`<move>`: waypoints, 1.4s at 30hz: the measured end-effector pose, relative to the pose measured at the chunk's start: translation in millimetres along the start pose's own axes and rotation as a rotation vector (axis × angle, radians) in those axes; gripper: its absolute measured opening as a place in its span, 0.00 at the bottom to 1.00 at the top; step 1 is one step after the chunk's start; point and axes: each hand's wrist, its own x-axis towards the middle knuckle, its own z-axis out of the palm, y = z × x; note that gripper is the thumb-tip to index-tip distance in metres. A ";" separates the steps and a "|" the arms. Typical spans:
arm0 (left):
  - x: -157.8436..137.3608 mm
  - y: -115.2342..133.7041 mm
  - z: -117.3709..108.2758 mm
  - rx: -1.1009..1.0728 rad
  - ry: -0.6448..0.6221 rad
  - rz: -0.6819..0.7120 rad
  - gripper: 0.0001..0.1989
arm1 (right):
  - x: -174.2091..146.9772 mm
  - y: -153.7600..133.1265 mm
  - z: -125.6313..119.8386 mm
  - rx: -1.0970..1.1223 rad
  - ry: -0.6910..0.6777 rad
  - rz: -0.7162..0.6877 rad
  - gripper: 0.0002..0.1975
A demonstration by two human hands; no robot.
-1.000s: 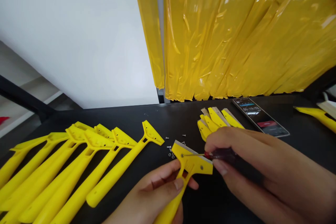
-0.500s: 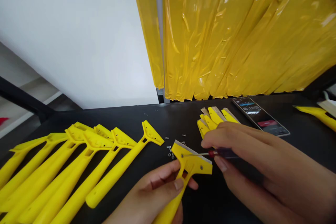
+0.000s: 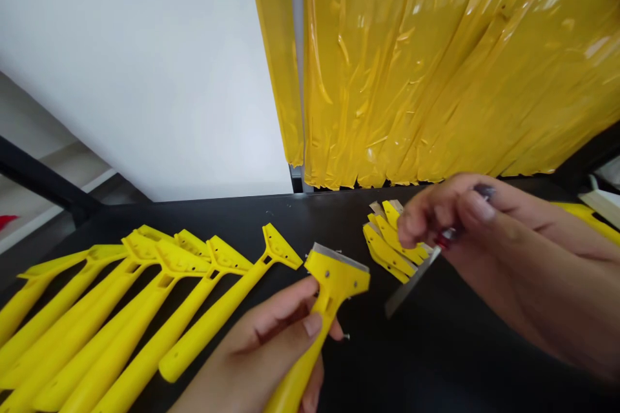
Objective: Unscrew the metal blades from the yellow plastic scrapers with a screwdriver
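My left hand [image 3: 271, 345] is wrapped round the handle of a yellow scraper [image 3: 334, 274]. Its head tilts up, with a metal blade along the top edge and two screws in the face. My right hand [image 3: 484, 251] is closed on a screwdriver [image 3: 446, 237] with a red collar; its shaft is smeared by motion and points down to the left, apart from the scraper. Beyond its fingers lies a pile of yellow head plates with blades [image 3: 387, 245]. A small loose screw [image 3: 345, 337] shows beside my left fingers.
Several yellow scraper handles [image 3: 135, 310] lie in a row on the black table [image 3: 232, 210] at left. Another yellow piece [image 3: 581, 211] lies far right, partly behind my right arm. Yellow plastic sheeting [image 3: 411, 77] and a white panel [image 3: 159, 64] stand behind.
The screwdriver tip has come off the scraper's screw. My right hand has lifted and turned to the right, now covering the phone. The scraper has shifted slightly left.
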 end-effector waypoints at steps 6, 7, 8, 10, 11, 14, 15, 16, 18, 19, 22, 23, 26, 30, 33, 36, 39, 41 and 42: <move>-1.9 5.9 -21.3 1.057 0.243 0.793 0.27 | -1.8 13.3 20.8 -0.215 -0.361 0.458 0.21; -1.2 4.7 -23.6 1.158 0.276 0.843 0.29 | -2.3 18.2 25.5 -0.207 -0.407 0.517 0.22; -0.4 3.1 -25.4 1.228 0.315 0.876 0.31 | -2.5 23.5 29.3 -0.177 -0.429 0.556 0.23; 0.9 -0.1 -27.5 1.325 0.370 0.912 0.31 | -1.9 33.7 33.4 -0.078 -0.434 0.590 0.24; 1.4 -1.3 -28.0 1.360 0.380 0.922 0.29 | -1.1 38.2 33.6 -0.033 -0.438 0.599 0.24; 2.6 -2.2 -27.9 1.421 0.388 0.942 0.23 | 2.1 46.8 29.8 0.062 -0.445 0.634 0.22; 3.0 -1.9 -27.6 1.432 0.393 0.947 0.22 | 3.3 48.3 28.0 0.095 -0.444 0.647 0.22; 3.2 -1.4 -27.2 1.440 0.396 0.947 0.22 | 4.3 49.4 26.3 0.137 -0.443 0.660 0.22; 3.5 -0.3 -26.4 1.450 0.393 0.956 0.21 | 5.9 51.4 23.7 0.249 -0.444 0.686 0.22; 3.3 0.1 -26.1 1.451 0.391 0.963 0.21 | 6.4 52.7 22.8 0.299 -0.452 0.693 0.22; 2.4 0.3 -25.8 1.449 0.404 0.981 0.21 | 6.7 57.5 21.7 0.360 -0.483 0.696 0.22; 2.2 0.1 -25.9 1.450 0.412 0.979 0.21 | 6.4 59.0 21.8 0.350 -0.490 0.688 0.21; 2.4 -0.7 -26.0 1.453 0.412 0.952 0.22 | 4.6 61.3 22.5 0.327 -0.491 0.649 0.20; 4.2 -0.4 -25.0 1.459 0.383 0.901 0.24 | 4.9 59.8 19.6 0.425 -0.529 0.676 0.23; 5.2 0.5 -24.1 1.467 0.394 0.858 0.26 | 10.0 54.6 11.1 0.380 -0.476 0.645 0.21; 6.3 1.2 -24.0 1.463 0.386 0.813 0.30 | 16.1 40.3 -0.6 0.225 -0.345 0.554 0.18; 7.5 2.1 -24.1 1.447 0.380 0.779 0.30 | 18.7 16.5 -11.7 0.120 -0.248 0.468 0.18; 7.6 2.4 -23.7 1.444 0.384 0.772 0.30 | 16.7 1.0 -18.4 0.056 -0.194 0.407 0.20; 7.2 2.2 -23.4 1.449 0.389 0.775 0.30 | 14.2 -4.7 -22.3 0.017 -0.166 0.382 0.21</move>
